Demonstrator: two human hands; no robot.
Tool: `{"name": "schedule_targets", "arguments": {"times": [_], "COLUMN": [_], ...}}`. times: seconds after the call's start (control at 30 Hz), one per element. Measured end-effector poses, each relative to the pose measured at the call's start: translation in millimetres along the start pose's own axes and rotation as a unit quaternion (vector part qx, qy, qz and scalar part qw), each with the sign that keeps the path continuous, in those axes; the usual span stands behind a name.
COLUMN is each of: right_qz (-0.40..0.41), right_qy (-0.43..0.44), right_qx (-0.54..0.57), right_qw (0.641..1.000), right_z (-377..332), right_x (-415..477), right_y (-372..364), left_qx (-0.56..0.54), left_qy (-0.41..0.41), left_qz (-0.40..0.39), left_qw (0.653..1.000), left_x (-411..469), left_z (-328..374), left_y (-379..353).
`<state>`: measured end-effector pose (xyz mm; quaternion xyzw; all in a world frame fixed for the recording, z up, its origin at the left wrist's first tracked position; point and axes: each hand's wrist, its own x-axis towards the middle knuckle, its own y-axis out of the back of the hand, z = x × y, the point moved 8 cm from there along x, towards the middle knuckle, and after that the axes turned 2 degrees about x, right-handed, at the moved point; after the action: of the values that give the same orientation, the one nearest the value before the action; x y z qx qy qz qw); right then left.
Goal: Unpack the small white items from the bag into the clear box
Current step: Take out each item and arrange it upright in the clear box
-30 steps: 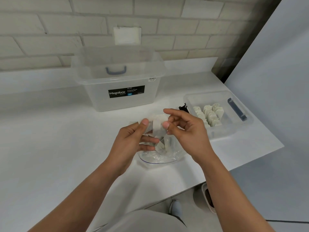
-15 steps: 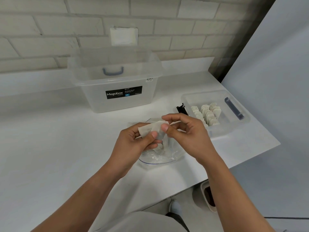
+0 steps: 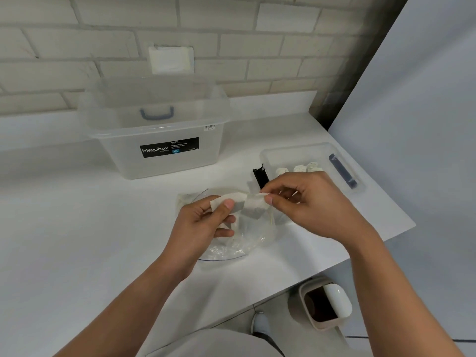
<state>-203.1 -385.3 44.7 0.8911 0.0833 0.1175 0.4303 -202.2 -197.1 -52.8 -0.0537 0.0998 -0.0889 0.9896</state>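
One white table [image 3: 64, 228], small clear box [image 3: 309, 153] on it, brick wall [image 3: 257, 47] behind

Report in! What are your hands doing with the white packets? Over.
Left grip and right grip both pinching white packets above the bag. Clear box holds some already. Path there looks open.
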Motion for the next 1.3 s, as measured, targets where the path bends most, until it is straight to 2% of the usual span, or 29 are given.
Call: {"name": "schedule_targets", "arguments": {"times": [0.17, 0.27, 0.4, 0.53, 0.67, 0.77, 1.03, 1.3], "right_qz": [0.119, 0.156, 0.1, -0.01, -0.123, -0.173, -0.22, -0.215], "right_qy": [-0.031, -0.047, -0.091, -0.099, -0.069, -0.037, 0.0, 0.043], "right_qx": [0.033, -0.033, -0.164, -0.295, -0.415, -0.489, -0.561, -0.566], "right_qw": [0.992, 0.986, 0.977, 0.95, 0.899, 0.854, 0.798, 0.794], "right_z": [35, 64, 118, 166, 198, 219, 232, 235], "right_x": [-4, 3, 28, 52, 70, 80, 83, 83], "right_y": [74, 114, 131, 113, 79, 54, 27, 14], "left_qx": [0.063, 0.069, 0.043, 0.042, 0.044, 0.023, -0.008, -0.015], "left_qy": [-0.031, -0.04, -0.024, -0.02, -0.01, -0.006, 0.003, 0.011], "left_qz": [0.029, 0.029, 0.041, 0.056, 0.065, 0.066, 0.069, 0.058], "left_qw": [0.997, 0.996, 0.998, 0.997, 0.997, 0.998, 0.998, 0.998], "left_x": [7, 12, 18, 22, 23, 23, 23, 27], "left_z": [11, 14, 10, 7, 6, 6, 0, -6], "left_y": [-17, -34, -56, -72, -83, -93, -103, -118]}}
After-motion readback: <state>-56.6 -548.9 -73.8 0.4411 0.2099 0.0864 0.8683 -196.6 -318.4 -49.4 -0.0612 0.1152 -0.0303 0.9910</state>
